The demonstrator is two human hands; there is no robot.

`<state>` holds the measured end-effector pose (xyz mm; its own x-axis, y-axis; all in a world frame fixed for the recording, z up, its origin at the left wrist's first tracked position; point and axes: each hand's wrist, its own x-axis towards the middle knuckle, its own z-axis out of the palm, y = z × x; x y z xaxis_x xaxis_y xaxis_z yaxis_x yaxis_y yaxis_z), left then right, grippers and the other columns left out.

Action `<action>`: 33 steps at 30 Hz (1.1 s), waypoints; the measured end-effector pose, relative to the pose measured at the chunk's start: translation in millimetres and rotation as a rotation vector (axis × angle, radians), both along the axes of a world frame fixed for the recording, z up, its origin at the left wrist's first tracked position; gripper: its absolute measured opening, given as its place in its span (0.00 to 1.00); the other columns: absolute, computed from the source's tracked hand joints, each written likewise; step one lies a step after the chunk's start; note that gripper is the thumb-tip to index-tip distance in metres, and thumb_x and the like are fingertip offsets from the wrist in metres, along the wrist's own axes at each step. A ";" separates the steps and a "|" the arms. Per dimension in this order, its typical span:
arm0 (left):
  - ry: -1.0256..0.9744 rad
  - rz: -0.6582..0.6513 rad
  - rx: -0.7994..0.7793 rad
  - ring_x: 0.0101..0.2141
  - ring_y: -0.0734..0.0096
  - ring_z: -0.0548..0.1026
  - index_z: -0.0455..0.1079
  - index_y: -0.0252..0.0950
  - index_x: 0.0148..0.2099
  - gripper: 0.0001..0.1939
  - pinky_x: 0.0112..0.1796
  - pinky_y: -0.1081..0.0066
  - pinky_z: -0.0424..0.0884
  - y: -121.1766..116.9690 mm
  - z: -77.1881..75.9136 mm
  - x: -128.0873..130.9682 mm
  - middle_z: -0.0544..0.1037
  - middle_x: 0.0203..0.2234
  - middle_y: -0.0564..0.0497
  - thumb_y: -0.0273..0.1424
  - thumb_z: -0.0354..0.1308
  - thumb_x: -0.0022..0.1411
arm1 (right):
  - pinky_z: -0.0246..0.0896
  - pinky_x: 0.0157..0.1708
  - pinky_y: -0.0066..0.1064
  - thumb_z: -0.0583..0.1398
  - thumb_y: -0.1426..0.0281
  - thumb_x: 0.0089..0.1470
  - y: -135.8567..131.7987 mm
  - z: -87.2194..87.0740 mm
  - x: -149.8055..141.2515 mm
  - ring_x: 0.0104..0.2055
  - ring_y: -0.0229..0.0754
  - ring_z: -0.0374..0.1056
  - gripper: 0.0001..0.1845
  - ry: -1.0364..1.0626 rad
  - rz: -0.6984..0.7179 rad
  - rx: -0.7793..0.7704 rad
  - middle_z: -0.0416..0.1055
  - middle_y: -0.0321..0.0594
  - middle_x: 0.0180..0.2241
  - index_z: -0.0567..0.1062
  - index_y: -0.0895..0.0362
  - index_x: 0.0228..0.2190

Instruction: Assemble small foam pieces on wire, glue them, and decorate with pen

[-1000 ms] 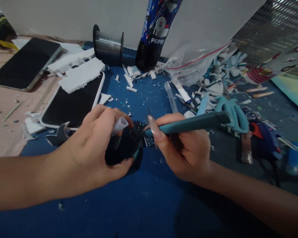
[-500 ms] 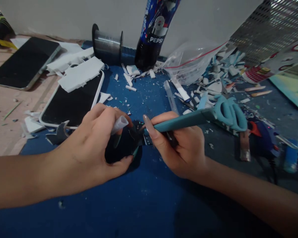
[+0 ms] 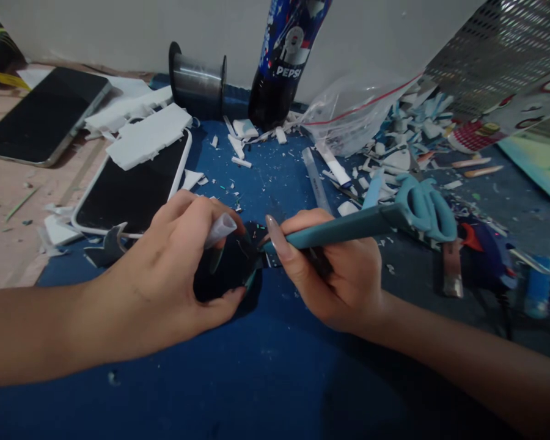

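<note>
My left hand presses down on a dark, shiny piece lying on the blue mat, fingers curled round its edge. My right hand grips a teal craft knife like a pen, with its tip resting on the dark piece's right side. The blade itself is hidden between my fingers.
Teal scissors lie right of the knife. A tablet carrying a white foam slab and a phone lie at the left. A Pepsi bottle, a wire spool, a plastic bag and foam scraps fill the back.
My right hand and the knife have shifted slightly, first left, then a little back right. My left hand has stayed on the dark piece.
</note>
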<state>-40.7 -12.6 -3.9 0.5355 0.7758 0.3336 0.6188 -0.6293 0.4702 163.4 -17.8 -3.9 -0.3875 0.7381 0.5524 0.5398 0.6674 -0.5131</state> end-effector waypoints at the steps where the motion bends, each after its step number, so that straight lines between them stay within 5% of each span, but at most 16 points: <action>1: 0.001 0.000 0.003 0.37 0.67 0.69 0.62 0.35 0.41 0.16 0.32 0.70 0.70 -0.2 0.0 -0.2 0.71 0.38 0.48 0.31 0.60 0.51 | 0.59 0.22 0.24 0.59 0.79 0.54 0.0 0.0 -0.3 0.21 0.30 0.61 0.05 0.001 0.000 -0.006 0.72 0.34 0.26 0.70 0.58 0.32; 33: 0.017 -0.009 -0.028 0.38 0.69 0.66 0.61 0.36 0.42 0.15 0.36 0.69 0.69 -1.9 2.5 0.2 0.70 0.38 0.50 0.29 0.59 0.52 | 0.56 0.20 0.26 0.58 0.80 0.53 -1.0 1.7 -1.6 0.18 0.30 0.57 0.07 0.098 0.092 -0.102 0.59 0.29 0.18 0.68 0.57 0.28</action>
